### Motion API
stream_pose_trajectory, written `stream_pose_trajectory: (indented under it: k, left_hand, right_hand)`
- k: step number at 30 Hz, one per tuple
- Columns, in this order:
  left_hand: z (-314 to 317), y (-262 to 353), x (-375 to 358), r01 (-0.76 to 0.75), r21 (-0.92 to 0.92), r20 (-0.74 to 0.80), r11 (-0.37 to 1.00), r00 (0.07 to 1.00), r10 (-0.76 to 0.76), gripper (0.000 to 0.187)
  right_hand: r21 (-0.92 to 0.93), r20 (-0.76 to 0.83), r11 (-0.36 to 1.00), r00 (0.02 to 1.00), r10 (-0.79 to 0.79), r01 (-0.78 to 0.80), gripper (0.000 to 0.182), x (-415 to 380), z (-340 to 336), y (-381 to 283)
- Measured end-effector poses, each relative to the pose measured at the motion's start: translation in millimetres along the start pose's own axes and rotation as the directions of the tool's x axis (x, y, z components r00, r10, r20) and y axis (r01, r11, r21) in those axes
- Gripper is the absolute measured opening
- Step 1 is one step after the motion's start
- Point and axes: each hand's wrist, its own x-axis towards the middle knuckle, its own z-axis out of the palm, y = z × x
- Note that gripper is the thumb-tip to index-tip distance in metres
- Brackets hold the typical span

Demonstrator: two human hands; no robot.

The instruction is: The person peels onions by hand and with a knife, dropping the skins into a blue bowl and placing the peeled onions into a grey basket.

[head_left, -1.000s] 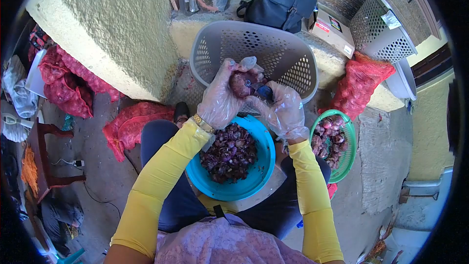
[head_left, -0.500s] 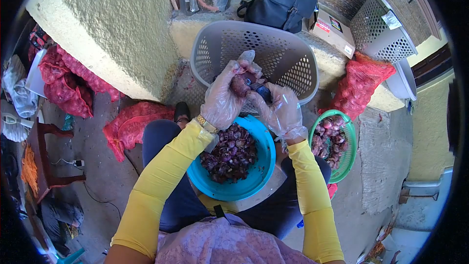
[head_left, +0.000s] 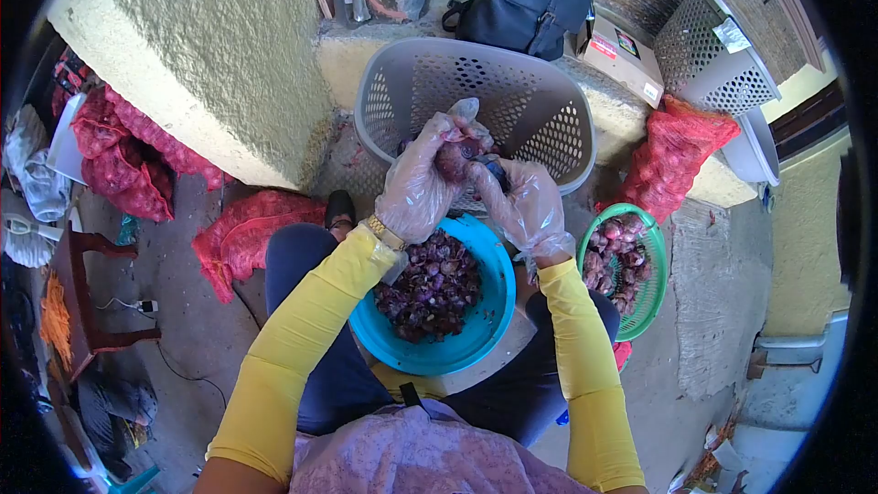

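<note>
In the head view, my left hand, in a clear plastic glove, is closed around a purple-red onion over the near side of the grey basket. My right hand, gloved the same way, is closed with its thumb against the onion. A small dark blue object shows between its fingers; its kind is mostly hidden. Below both hands, a blue basin holds a heap of dark purple onion skins or pieces. The perforated grey basket stands just beyond, its bottom largely covered by my hands.
A green basket of onions stands at my right, with a red mesh sack behind it. Another red sack lies left of my knee. A black bag and a cardboard box rest on the ledge ahead.
My right thumb and fingers have shifted slightly up and closer against the onion, covering more of the dark blue object. My left hand keeps its hold with little movement.
</note>
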Motion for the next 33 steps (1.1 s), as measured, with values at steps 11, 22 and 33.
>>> stream_pose_trajectory:
  k: [11, 22, 33]
  left_hand:
    - [5.0, 1.4, -3.9, 0.06, 0.047, -0.105, 0.997, 0.993, -0.055, 0.032]
    - [4.9, 6.4, -7.8, 0.118, 0.022, -0.16, 0.993, 0.981, -0.113, 0.04]
    - [-20.6, 9.4, -0.9, 0.144, -0.166, -0.057, 0.976, 0.986, -0.155, 0.027]
  right_hand:
    - [-0.189, -0.044, 0.974, 0.99, -0.138, 0.127, 0.035, 0.0, -2.6, 0.7]
    - [-0.361, 0.083, 0.903, 0.972, -0.219, 0.234, 0.033, -1.2, -11.7, -4.2]
    - [-0.324, 0.166, 0.875, 0.932, -0.322, 0.36, 0.045, -2.8, -17.3, -7.7]
